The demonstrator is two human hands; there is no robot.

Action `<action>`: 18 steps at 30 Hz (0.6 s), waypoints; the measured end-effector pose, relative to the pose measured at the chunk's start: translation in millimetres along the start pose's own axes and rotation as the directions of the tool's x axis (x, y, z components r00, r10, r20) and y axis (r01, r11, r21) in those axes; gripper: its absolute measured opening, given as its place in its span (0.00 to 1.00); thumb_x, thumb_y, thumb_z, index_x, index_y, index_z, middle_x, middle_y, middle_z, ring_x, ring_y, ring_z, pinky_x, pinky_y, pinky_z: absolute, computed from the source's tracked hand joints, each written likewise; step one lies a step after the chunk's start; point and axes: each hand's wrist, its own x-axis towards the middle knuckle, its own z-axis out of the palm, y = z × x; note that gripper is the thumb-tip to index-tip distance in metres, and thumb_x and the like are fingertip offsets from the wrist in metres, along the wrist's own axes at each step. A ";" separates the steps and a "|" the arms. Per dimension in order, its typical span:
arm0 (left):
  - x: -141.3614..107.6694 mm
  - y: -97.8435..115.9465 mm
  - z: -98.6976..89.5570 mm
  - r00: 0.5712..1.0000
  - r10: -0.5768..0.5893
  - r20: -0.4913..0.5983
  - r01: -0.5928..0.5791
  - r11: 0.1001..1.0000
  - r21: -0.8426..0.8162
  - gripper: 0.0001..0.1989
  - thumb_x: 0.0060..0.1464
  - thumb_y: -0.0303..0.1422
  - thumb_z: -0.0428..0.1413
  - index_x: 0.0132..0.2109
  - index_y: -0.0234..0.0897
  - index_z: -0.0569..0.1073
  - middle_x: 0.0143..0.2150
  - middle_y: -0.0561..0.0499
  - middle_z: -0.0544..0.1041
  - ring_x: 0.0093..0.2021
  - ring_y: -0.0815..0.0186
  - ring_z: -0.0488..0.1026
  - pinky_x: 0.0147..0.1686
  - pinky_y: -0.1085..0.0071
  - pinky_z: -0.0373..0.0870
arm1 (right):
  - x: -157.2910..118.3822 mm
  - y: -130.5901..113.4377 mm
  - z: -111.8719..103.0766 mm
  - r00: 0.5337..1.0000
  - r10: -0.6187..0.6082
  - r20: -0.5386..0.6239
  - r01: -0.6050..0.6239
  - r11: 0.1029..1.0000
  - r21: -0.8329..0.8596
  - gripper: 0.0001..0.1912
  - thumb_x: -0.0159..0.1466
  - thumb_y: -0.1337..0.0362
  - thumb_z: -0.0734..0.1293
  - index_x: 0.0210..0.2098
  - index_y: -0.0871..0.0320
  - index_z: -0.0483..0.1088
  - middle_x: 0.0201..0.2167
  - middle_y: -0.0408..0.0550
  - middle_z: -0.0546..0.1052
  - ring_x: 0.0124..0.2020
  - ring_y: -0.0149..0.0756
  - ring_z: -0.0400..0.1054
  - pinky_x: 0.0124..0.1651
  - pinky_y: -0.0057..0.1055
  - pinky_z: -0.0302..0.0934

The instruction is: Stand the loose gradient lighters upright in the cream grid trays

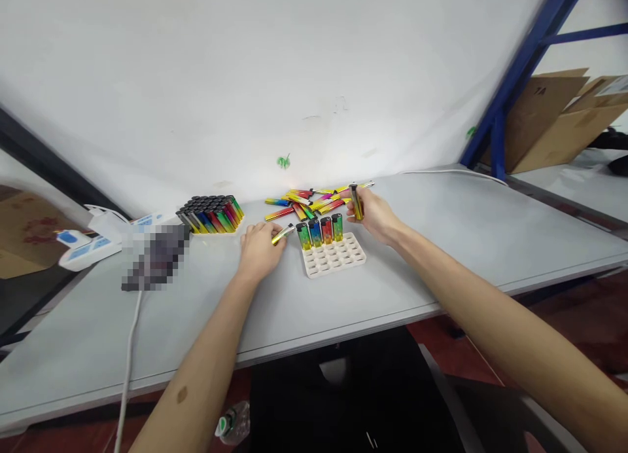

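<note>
My left hand [260, 249] rests low over the table, fingers closed on a yellow lighter [282, 234] whose metal end points to the right. To the right, my right hand [370, 211] grips a gold-coloured lighter [356, 203] held roughly upright above the table. Between the hands lies a white slotted tray [334, 262]. Several lighters [315, 233] in green, blue and red stand upright in its back row, and its front slots show bare. Behind it is a loose pile of multicoloured lighters [299, 207], lying flat near the wall and partly hidden by my right hand.
A second tray packed with upright lighters [210, 214] stands at the left. Beyond it are a white power strip [93, 250], a blurred dark object [159, 256] and a white cable [128, 368]. The table's front edge [338, 338] runs below my forearms. Cardboard boxes [554, 122] sit far right.
</note>
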 end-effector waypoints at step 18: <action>0.9 -1.6 0.1 0.996 -0.052 -0.072 0.039 0.985 -0.170 0.07 0.56 0.31 0.56 0.43 0.41 0.68 0.42 0.47 0.79 0.49 0.53 0.73 0.55 0.53 0.65 | 0.0 2.2 -8.2 0.972 -0.109 0.210 0.191 0.884 -0.426 0.09 0.62 0.57 0.68 0.32 0.56 0.69 0.31 0.43 0.75 0.33 0.34 0.66 0.36 0.32 0.55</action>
